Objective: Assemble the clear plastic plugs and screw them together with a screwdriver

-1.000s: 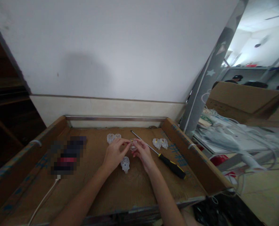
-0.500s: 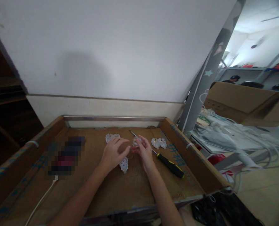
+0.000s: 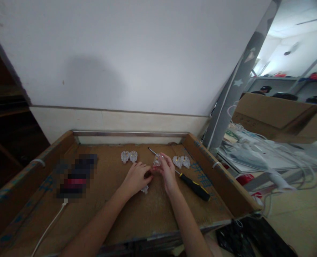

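Observation:
My right hand [image 3: 167,173] pinches a clear plastic piece [image 3: 157,159] with small gold-coloured parts inside, raised over the tray. Close to its left, my left hand [image 3: 137,177] has its thumb and fingers curled together near the lower edge of that piece; whatever lies between the fingertips is hidden. Beneath the left hand, another clear plastic piece [image 3: 145,189] pokes out, mostly covered. A screwdriver [image 3: 194,186] with a black and yellow handle lies to the right, its shaft passing behind the right hand.
Clear plastic pieces lie in a left pair [image 3: 129,156] and a right pair [image 3: 181,161]. A blurred-out dark device [image 3: 76,176] with a white cable [image 3: 48,228] rests at left. The cardboard-lined tray [image 3: 225,178] has raised sides. Cables and a carton [image 3: 276,114] stand beyond.
My left hand has moved down and right toward the right hand, its spread fingers closing into a pinch. It now covers more of the plastic piece below. My right hand keeps its hold.

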Action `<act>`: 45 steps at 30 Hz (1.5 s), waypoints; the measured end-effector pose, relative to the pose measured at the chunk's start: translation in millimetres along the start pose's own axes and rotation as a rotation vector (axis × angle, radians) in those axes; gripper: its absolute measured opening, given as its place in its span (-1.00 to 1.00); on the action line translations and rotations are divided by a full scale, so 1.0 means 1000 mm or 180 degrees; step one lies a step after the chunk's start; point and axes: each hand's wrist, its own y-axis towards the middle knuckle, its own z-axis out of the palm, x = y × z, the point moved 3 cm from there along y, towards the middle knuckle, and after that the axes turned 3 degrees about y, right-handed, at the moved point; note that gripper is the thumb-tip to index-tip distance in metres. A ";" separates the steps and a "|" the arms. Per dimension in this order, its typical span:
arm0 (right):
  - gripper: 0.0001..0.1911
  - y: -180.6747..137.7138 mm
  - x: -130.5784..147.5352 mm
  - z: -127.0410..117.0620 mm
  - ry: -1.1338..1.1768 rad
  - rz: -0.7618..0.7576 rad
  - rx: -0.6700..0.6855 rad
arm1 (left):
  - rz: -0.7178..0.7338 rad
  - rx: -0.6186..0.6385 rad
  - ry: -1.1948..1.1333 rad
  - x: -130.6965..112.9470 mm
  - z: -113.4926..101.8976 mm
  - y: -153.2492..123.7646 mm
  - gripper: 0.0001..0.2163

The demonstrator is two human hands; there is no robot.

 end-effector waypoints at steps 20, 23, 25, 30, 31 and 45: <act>-0.51 -0.013 -0.008 0.018 -0.1171 -0.0805 0.0786 | 0.0167 -0.1393 -0.0394 0.015 -0.013 -0.009 -0.72; -0.51 -0.015 -0.007 0.018 -0.1418 -0.0933 0.0807 | 0.0271 -0.1273 -0.0202 0.015 -0.013 -0.009 -0.68; -0.50 -0.015 -0.006 0.017 -0.1511 -0.0960 0.0813 | 0.0308 -0.1290 -0.0166 0.015 -0.013 -0.009 -0.67; -0.48 -0.015 -0.005 0.018 -0.1525 -0.0863 0.0871 | 0.0415 -0.1372 -0.0163 0.014 -0.012 -0.009 -0.68; -0.48 -0.015 -0.005 0.018 -0.1487 -0.0825 0.0885 | 0.0460 -0.1415 -0.0153 0.014 -0.011 -0.009 -0.68; -0.51 -0.013 -0.003 0.021 -0.0908 -0.0408 0.0977 | 0.0662 -0.1479 0.0041 0.012 -0.015 -0.011 -0.62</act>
